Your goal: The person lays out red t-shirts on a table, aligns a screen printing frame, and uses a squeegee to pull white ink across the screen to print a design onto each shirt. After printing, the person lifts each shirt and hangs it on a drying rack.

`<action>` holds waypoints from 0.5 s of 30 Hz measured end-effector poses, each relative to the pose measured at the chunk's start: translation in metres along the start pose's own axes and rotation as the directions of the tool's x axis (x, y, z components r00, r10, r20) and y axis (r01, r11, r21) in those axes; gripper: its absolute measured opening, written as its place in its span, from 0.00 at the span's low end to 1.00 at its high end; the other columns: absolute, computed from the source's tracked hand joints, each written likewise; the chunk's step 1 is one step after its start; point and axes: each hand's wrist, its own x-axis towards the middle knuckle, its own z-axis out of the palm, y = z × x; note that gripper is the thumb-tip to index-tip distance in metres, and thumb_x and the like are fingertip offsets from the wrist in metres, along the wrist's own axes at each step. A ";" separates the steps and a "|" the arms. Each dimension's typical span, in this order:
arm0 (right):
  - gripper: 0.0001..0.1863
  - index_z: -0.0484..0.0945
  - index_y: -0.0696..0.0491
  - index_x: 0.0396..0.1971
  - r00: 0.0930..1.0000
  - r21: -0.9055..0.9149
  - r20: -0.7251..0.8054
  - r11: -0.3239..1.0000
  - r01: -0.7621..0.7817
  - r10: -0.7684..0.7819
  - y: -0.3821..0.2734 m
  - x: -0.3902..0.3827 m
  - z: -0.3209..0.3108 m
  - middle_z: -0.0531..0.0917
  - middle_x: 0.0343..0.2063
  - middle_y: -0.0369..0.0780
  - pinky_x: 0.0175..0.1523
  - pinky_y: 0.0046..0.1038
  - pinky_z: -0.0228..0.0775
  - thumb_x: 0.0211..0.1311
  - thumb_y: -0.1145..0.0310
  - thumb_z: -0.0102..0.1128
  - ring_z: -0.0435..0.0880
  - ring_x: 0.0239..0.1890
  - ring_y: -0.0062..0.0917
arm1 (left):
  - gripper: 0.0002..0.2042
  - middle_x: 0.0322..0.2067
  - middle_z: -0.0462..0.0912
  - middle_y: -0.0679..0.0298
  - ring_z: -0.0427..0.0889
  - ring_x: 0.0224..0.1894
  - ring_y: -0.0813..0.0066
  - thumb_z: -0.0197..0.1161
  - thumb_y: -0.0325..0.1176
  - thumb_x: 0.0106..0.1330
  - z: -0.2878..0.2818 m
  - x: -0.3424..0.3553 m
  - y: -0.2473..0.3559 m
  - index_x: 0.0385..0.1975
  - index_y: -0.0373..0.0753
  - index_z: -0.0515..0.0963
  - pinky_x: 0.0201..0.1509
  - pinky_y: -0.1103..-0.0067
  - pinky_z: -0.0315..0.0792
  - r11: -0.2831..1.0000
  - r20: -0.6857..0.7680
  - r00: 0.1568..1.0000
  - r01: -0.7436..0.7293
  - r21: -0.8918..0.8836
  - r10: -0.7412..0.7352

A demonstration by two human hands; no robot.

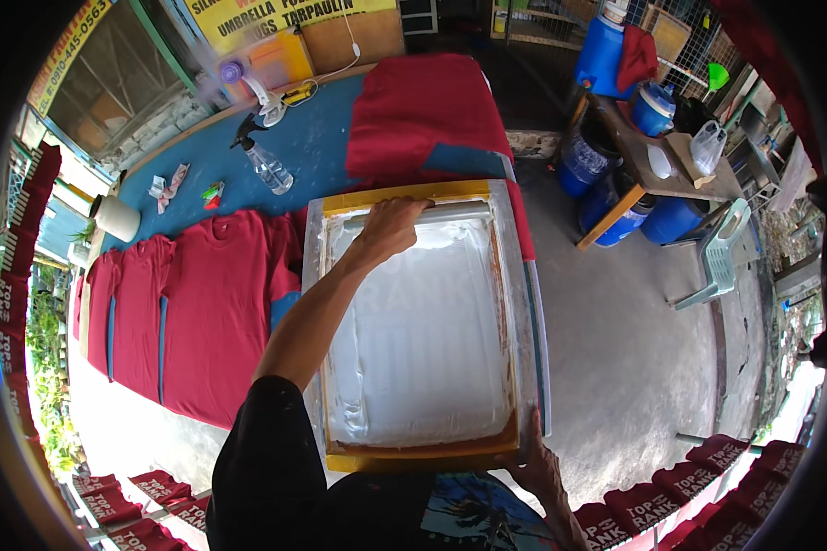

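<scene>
A screen printing frame (524, 349) with yellow-taped ends lies over the blue table in front of me, its mesh (423, 358) coated in white ink. At the far end of the mesh, my left hand (390, 230) is closed on a squeegee (458, 221), whose long bar lies across the ink; the hand covers part of its left half. Thicker white ink sits just on the near side of the bar. My right hand (538, 473) grips the frame's near right corner, its fingers partly hidden by the wood. Faint lettering shows through the mesh. Whatever lies under the frame is hidden.
Dark red shirts (220, 312) lie flat along the blue table (317, 119), with more red cloth (423, 110) at the far end. A spray bottle (268, 167) and small fan (257, 92) stand there. Rightward are blue drums (583, 161), a wooden table (652, 156) and a plastic chair (719, 248).
</scene>
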 end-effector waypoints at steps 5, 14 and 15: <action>0.70 0.42 0.55 0.84 0.997 0.007 0.058 0.998 -0.059 0.058 0.001 0.005 -0.002 0.85 0.58 0.58 0.50 0.49 0.85 0.55 0.41 0.81 0.91 0.48 0.53 | 0.28 0.45 0.91 0.48 0.90 0.49 0.47 0.60 0.14 0.56 0.032 0.023 -0.018 0.58 0.42 0.86 0.58 0.55 0.81 0.997 -0.115 0.992 -0.052 0.062 0.059; 0.68 0.40 0.56 0.84 1.000 0.030 0.013 1.000 -0.003 0.002 0.009 0.001 0.007 0.78 0.66 0.61 0.53 0.51 0.84 0.57 0.45 0.81 0.87 0.54 0.59 | 0.31 0.55 0.88 0.48 0.88 0.56 0.48 0.57 0.15 0.58 0.025 0.022 -0.004 0.63 0.45 0.83 0.64 0.59 0.81 0.983 0.131 0.983 -0.144 0.112 0.129; 0.68 0.40 0.56 0.84 1.000 0.022 0.013 1.000 0.003 -0.003 0.010 0.000 0.009 0.79 0.64 0.61 0.53 0.51 0.84 0.57 0.45 0.81 0.87 0.54 0.59 | 0.31 0.55 0.88 0.48 0.88 0.56 0.48 0.57 0.14 0.58 0.024 0.011 0.002 0.63 0.45 0.83 0.64 0.58 0.81 0.981 0.145 0.978 -0.165 0.102 0.149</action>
